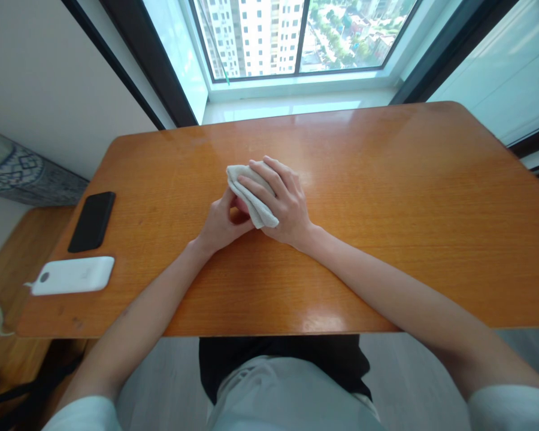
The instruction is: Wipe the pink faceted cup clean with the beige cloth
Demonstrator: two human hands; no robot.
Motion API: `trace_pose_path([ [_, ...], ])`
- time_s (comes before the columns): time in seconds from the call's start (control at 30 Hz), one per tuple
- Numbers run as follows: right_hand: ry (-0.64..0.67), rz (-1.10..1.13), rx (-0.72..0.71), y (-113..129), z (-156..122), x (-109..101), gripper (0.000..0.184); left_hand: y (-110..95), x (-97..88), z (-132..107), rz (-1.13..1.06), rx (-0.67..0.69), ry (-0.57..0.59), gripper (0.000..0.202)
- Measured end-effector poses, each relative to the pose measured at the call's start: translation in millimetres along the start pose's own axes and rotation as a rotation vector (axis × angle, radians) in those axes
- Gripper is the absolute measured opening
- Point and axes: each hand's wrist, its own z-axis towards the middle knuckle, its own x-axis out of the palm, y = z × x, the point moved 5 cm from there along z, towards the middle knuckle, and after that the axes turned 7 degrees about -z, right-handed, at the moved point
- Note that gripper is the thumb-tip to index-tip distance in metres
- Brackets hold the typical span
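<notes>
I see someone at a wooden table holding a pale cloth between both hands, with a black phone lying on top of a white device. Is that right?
Not quite: the head view shows the black phone beside the white device, not on top of it. The rest stands: the pale cloth between the left hand and right hand.

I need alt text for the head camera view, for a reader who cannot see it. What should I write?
The left hand and right hand hold a small beige cloth between them on an orange wooden table. A black smartphone and a white rounded device lie at the table's left side, and a window shows tall buildings.
</notes>
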Motion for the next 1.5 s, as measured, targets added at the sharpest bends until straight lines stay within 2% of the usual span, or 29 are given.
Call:
trace_pose_path([
  [0.17, -0.018, -0.004, 0.021, 2.1, 1.2, -6.0, 0.047, -2.7, 1.9, 3.4, -0.018, 0.012, 0.009, 0.050],
  [0.4, -0.043, 0.053, 0.068, -7.3, 3.6, -6.5, 0.049, -8.0, 3.4, 6.0, -0.045, -0.016, -0.013, 0.069],
  [0.6, -0.119, 0.142, 0.128, -14.6, 5.1, -5.9, 0.047, -12.1, 2.1, 5.8, -0.031, -0.025, -0.007, 0.072],
  [0.8, -0.185, 0.292, 0.265, -29.6, 2.7, 2.9, 0.047, -9.0, 2.5, 4.9, -0.057, -0.045, -0.021, 0.072],
  [1.03, -0.225, 0.462, 0.578, -40.5, -0.2, 8.2, 0.041, -8.9, 2.4, 4.8, -0.039, -0.034, -0.028, 0.074],
  [1.3, -0.233, 0.577, 0.753, -58.6, -4.9, 16.4, 0.044, -9.0, 0.9, 5.5, -0.014, -0.036, -0.038, 0.076],
  [1.4, -0.226, 0.572, 0.750, -57.2, -5.8, 15.8, 0.044, -8.0, 0.3, 5.2, -0.001, -0.035, -0.040, 0.077],
  [1.5, -0.213, 0.499, 0.630, -46.6, -4.0, 10.5, 0.045, -6.8, 0.4, 4.5, -0.002, -0.022, -0.014, 0.076],
])
